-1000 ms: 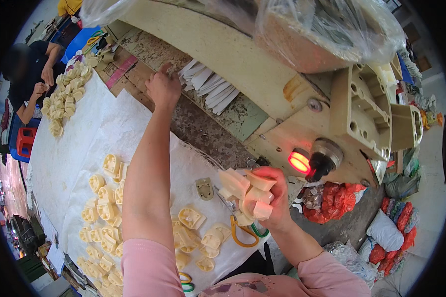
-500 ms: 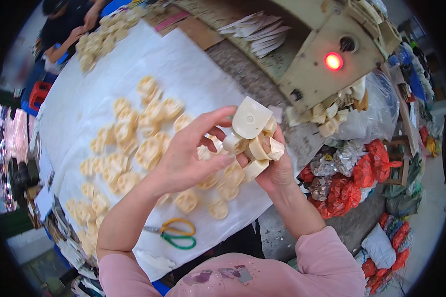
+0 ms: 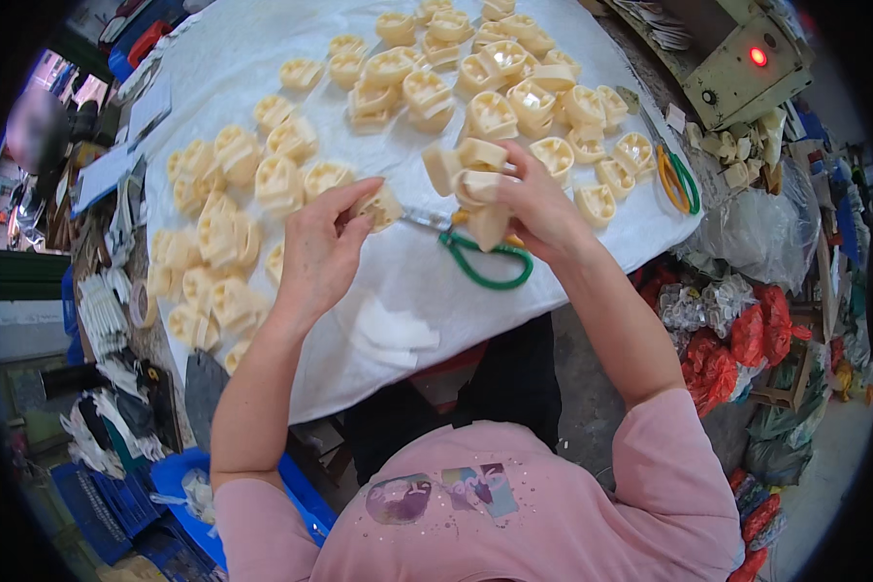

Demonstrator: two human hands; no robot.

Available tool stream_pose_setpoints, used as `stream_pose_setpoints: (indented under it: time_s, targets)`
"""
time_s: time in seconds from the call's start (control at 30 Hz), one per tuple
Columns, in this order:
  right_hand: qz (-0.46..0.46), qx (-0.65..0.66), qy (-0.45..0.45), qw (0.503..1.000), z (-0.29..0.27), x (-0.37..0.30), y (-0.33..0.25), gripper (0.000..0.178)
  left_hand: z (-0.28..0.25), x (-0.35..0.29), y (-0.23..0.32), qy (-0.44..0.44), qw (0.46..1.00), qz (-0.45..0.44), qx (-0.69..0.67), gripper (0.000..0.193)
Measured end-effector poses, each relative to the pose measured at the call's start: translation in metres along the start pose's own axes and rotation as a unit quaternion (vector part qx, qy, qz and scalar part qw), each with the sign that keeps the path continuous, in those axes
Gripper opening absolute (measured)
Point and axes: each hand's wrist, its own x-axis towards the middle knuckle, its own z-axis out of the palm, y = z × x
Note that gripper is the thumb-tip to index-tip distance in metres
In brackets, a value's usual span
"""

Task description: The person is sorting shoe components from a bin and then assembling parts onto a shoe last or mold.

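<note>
Between the thumb and fingers of my left hand [image 3: 322, 250] is a small cream moulded piece [image 3: 385, 209]. My right hand [image 3: 545, 209] grips a bunch of curved cream pieces [image 3: 482, 155], some hanging below its fingers, blurred by motion. Beneath that bunch, green-handled scissors [image 3: 488, 264] lie on the white cloth [image 3: 553, 281], their blades pointing toward my left hand. Many rounded, hollow cream pieces [image 3: 427, 95] are spread beyond both hands, and more of these pieces [image 3: 225, 233] lie to the left.
Thin white scraps [image 3: 390, 332] lie near the cloth's front edge. Scissors with yellow and green handles [image 3: 679, 181] rest at its right edge. A machine box with a red light [image 3: 759, 58] stands far right, above red bags [image 3: 713, 369]. A blue crate [image 3: 199, 485] sits low at left.
My hands have parted. The bunch held up between both is now lower, in my right hand alone, and my left holds a single piece. The view has swung toward the table's left and front.
</note>
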Motion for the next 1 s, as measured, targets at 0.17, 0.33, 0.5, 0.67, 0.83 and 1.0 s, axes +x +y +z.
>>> stream_pose_setpoints:
  time_s: [0.17,0.33,0.5,0.67,0.83,1.0]
  targets:
    - [-0.045,-0.375,-0.005,0.926,0.045,0.032,0.026,0.052,-0.004,-0.034,-0.05,0.03,0.993,-0.077,-0.088,0.04]
    - [-0.146,-0.547,-0.076,0.821,0.058,0.052,0.027,0.068,0.015,-0.036,-0.057,0.038,0.999,-0.03,-0.022,0.045]
    - [-0.138,-0.645,-0.003,0.751,0.048,0.052,0.034,0.078,0.025,-0.031,-0.054,0.052,0.998,-0.01,0.027,0.047]
    - [-0.312,-0.546,0.044,0.776,0.037,0.044,0.048,0.069,0.028,-0.034,-0.062,0.085,0.985,0.046,0.144,0.045]
    - [-0.385,-0.453,0.038,0.803,0.036,-0.017,0.063,0.032,0.029,-0.041,-0.071,0.079,0.977,0.078,0.181,0.051]
    - [-0.351,-0.515,-0.085,0.777,0.07,-0.074,0.097,0.024,0.029,-0.042,-0.079,0.125,0.97,0.125,0.167,0.056]
